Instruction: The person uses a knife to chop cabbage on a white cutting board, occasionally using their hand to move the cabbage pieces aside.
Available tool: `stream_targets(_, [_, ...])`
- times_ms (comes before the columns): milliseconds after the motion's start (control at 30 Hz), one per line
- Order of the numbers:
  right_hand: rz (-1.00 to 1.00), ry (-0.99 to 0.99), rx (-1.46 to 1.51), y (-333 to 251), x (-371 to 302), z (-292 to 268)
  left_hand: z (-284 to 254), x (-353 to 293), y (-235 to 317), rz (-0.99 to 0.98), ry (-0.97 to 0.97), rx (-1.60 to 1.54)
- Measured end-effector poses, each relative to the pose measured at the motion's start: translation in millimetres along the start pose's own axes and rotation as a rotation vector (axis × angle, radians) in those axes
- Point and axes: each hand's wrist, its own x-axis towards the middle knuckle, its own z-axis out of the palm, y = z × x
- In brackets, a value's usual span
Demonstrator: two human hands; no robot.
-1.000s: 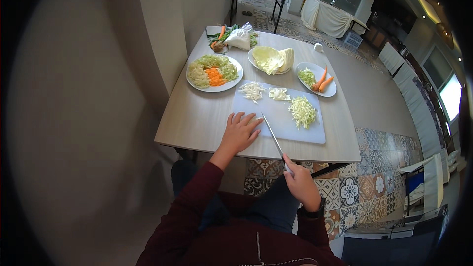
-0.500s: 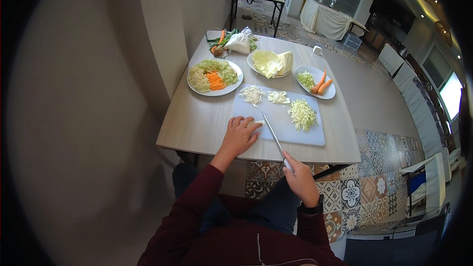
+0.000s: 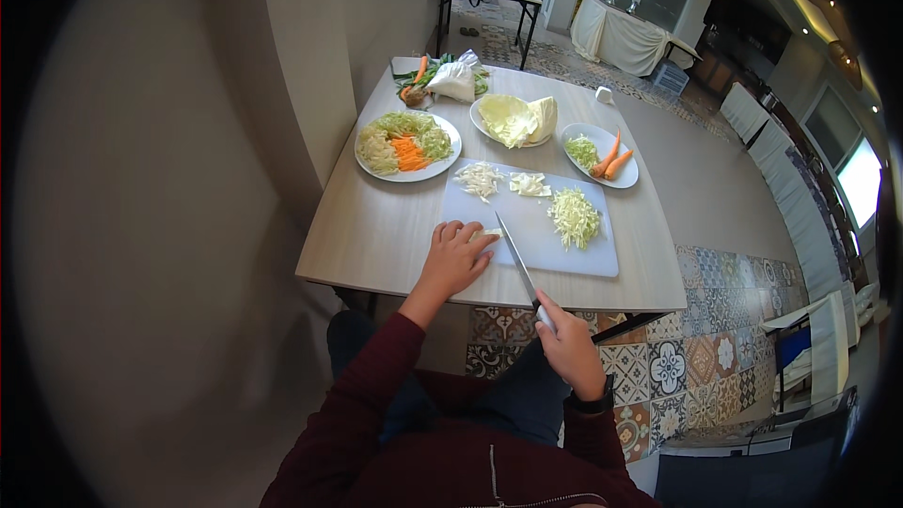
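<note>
My left hand (image 3: 451, 258) rests at the left edge of the white cutting board (image 3: 583, 263), its fingertips holding down a small pale cabbage piece (image 3: 493, 232). In my right hand (image 3: 570, 346) is the handle of a kitchen knife (image 3: 518, 259). Its blade points away from me, just to the right of the held piece. Farther up the board lie whitish cut strips (image 3: 479, 181) and a few flat pale cabbage pieces (image 3: 530, 184). A heap of shredded cabbage (image 3: 574, 218) sits on the board's right side.
Behind the board, a plate (image 3: 378, 176) bears shredded cabbage and carrot, another holds cabbage leaves (image 3: 517, 120), and a third has whole carrots (image 3: 613, 162). Vegetables and a clear bag of white contents (image 3: 453, 81) lie at the table's far end. A wall (image 3: 310, 66) borders the left.
The knife and my right hand have shifted very slightly to the left. My left hand keeps its place on the cabbage piece.
</note>
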Motion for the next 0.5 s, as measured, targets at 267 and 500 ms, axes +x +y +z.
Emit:
stream_targets(267, [0.103,-0.1,0.025,-9.9,-4.5,-5.1,-1.3,0.6,1.7,-0.011,-0.007,-0.009])
stream_targets(500, [0.058,-0.135,-0.058,-16.3,-18.4,-9.9,-1.5,0.6,1.8,-0.009,-0.01,0.009])
